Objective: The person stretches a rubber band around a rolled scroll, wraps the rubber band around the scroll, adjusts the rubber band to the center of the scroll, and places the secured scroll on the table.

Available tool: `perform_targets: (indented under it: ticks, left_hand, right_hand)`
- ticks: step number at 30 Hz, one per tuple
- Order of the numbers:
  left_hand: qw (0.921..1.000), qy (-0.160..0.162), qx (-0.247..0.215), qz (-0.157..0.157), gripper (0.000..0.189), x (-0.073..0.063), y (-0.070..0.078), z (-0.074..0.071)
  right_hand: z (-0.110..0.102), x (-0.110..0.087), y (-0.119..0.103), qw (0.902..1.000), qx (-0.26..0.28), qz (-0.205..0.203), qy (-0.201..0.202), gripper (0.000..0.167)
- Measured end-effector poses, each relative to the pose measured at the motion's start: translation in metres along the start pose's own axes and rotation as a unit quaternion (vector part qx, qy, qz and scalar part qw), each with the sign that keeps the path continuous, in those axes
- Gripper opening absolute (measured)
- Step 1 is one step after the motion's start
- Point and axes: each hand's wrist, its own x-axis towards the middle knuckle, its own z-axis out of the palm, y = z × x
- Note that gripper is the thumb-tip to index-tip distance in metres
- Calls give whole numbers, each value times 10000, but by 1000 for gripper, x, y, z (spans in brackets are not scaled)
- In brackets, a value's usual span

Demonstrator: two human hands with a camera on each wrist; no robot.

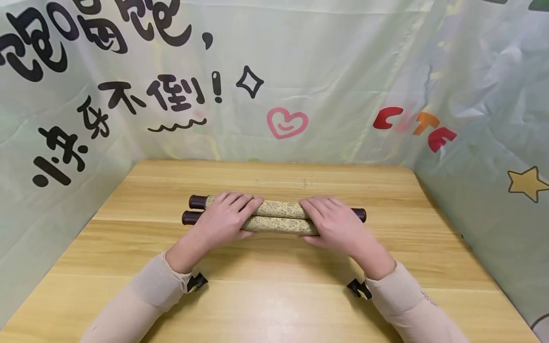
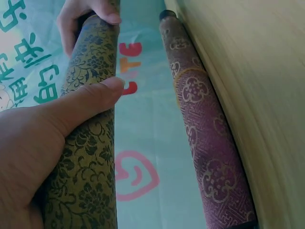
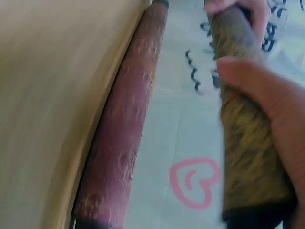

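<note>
Two rolled scrolls lie side by side in the head view, the far yellow scroll (image 1: 280, 208) and the near yellow scroll (image 1: 279, 224), both in yellow floral fabric with dark end knobs. My left hand (image 1: 225, 216) grips them over the top near the left end. Toward the right end, my right hand (image 1: 336, 223) grips them the same way. In the left wrist view, the thumb lies across a gold-and-dark patterned scroll (image 2: 93, 157); the right wrist view shows that grip blurred. A maroon patterned scroll (image 2: 214, 157) lies at the table surface, apart from the gripped one; the head view hides it.
The wooden table (image 1: 274, 295) runs back to a pale printed cloth wall (image 1: 334, 71) with black characters, a pink heart and the word CUTE. Similar cloth stands along both sides. Small black wrist devices (image 1: 359, 289) hang at the sleeves.
</note>
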Motion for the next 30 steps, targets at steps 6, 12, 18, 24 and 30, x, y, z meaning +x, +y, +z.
perform_targets:
  ticks: [6, 12, 18, 24, 30]
  left_hand:
    - [9999, -25, -100, -60, 84, 0, 0, 0]
    - [9994, -154, -148, -281, 86, -1, -4, -1]
    - [9993, -126, -106, -323, 87, -1, -6, -1]
    - [9997, -101, -120, -188, 89, -3, -3, 1]
    - [9995, -174, -243, -107, 86, -1, 0, 1]
  right_hand:
    - [-5, 1, -1, 9993, 189, 172, -258, 96]
    - [-17, -9, 19, 9981, 315, 416, -318, 101]
    - [-19, -13, 26, 9971, 194, 537, -501, 91]
    - [-15, -8, 17, 9976, 48, 331, -609, 85]
    - [-9, -4, 7, 9994, -138, 147, -275, 84]
